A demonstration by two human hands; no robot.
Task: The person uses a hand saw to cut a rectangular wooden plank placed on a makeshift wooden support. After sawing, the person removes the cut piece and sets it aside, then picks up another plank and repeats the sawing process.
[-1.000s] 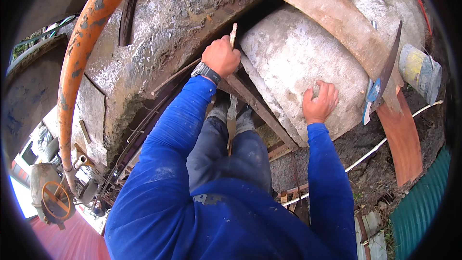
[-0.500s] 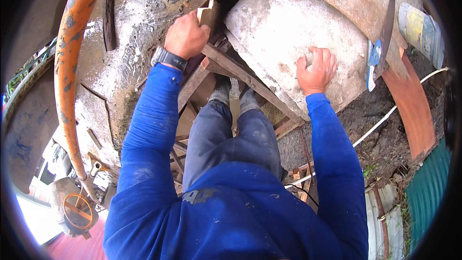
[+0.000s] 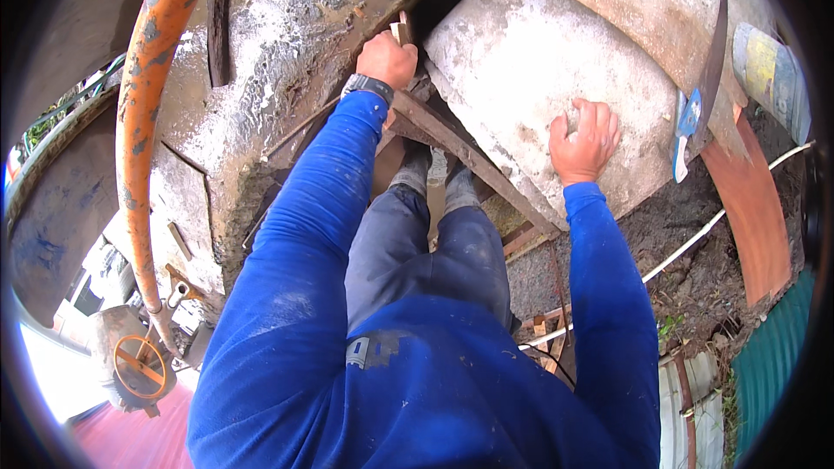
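My left hand (image 3: 388,61), with a watch at its wrist, is closed around a small piece of wood (image 3: 400,32) whose end shows above the fist. It is at the edge of the dark gap between the wet, muddy concrete (image 3: 287,61) and a pale, rough slab (image 3: 504,43). On that slab rests my right hand (image 3: 585,141), its fingers loosely bent, the thumb apart and nothing in it. Right of this hand lies a handsaw (image 3: 686,126) with a blue and white handle and a dark blade. A timber (image 3: 473,156) runs diagonally beneath my left hand, along the slab's near edge.
My legs (image 3: 426,243) stand down in an opening among timbers. An orange, mud-spotted hose (image 3: 139,135) arches down the left side toward a machine with an orange wheel (image 3: 140,366). At the right are a bent brown board (image 3: 749,217), a white pipe (image 3: 708,223) and green corrugated sheeting (image 3: 773,360).
My left hand has moved away from me and slightly right with the wood, which shows less above the fist. My right hand stays on the slab. The whole view has shifted slightly.
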